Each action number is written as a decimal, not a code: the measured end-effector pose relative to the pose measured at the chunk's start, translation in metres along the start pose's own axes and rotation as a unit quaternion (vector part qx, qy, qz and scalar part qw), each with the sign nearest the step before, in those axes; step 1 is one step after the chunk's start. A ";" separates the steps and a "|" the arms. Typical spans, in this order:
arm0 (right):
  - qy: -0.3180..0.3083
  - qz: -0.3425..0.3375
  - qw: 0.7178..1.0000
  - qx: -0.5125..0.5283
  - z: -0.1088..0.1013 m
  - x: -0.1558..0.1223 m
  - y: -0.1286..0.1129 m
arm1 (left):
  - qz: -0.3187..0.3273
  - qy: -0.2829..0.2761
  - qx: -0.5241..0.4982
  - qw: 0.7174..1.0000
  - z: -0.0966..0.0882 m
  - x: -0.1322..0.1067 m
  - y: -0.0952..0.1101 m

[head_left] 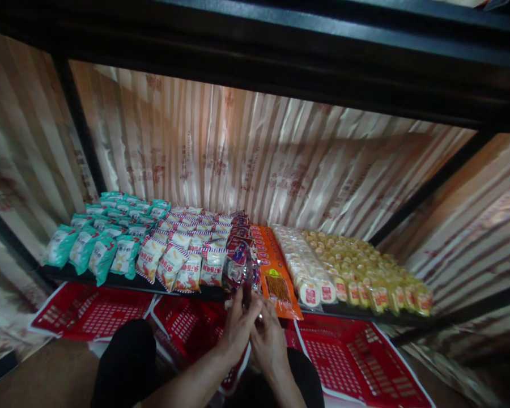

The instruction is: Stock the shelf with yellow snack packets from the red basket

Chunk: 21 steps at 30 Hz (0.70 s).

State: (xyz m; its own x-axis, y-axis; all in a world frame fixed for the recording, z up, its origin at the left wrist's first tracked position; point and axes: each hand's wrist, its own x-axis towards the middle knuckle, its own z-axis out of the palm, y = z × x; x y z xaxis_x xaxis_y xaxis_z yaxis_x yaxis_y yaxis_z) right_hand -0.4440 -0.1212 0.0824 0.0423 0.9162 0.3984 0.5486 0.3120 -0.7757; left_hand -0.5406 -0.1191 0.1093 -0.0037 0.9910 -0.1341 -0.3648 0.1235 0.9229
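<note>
My left hand point(238, 326) and my right hand point(268, 334) meet in front of the low shelf point(123, 280), fingers closed together on a dark red clear snack packet point(238, 266) at the shelf's front edge. To its left stand rows of red-and-white striped snack bags point(182, 249). On its right lie flat orange packets point(274, 272).
Teal snack bags point(97, 238) fill the shelf's left end; white round cakes point(306, 272) and yellow wrapped cakes point(365, 272) fill the right. Red plastic baskets point(357, 362) point(89, 311) lie on the floor below. A black shelf beam point(280, 56) hangs overhead. A striped curtain backs the shelf.
</note>
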 end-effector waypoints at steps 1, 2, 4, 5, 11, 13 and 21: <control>-0.010 -0.005 1.000 0.008 0.003 -0.001 0.002 | -0.003 0.010 -0.001 1.000 -0.001 0.002 -0.002; -0.020 -0.006 1.000 0.018 0.005 -0.001 0.004 | -0.007 0.027 -0.002 1.000 -0.001 0.003 -0.003; -0.049 -0.002 0.998 0.042 0.007 -0.002 0.007 | -0.015 0.062 -0.010 0.998 -0.004 0.008 -0.006; -0.066 0.000 0.996 0.054 0.007 -0.002 0.009 | -0.018 0.073 -0.018 0.997 -0.006 0.010 -0.007; -0.043 0.072 0.990 0.115 0.003 0.005 0.015 | -0.065 0.077 -0.088 0.991 -0.012 0.018 0.001; -0.013 0.113 0.987 0.117 0.003 0.011 0.018 | -0.084 0.071 -0.107 0.988 -0.012 0.021 0.004; -0.013 0.231 0.955 0.187 0.000 0.042 0.017 | -0.076 0.071 -0.134 0.986 -0.011 0.042 0.001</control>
State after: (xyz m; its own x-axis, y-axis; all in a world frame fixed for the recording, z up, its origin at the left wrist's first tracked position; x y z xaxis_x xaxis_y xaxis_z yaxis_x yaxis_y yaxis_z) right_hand -0.4327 -0.0769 0.0856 0.1834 0.9823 -0.0376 0.1394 -0.0639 -0.9882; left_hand -0.5513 -0.0774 0.1011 -0.0532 0.9424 -0.3302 -0.6034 0.2331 0.7626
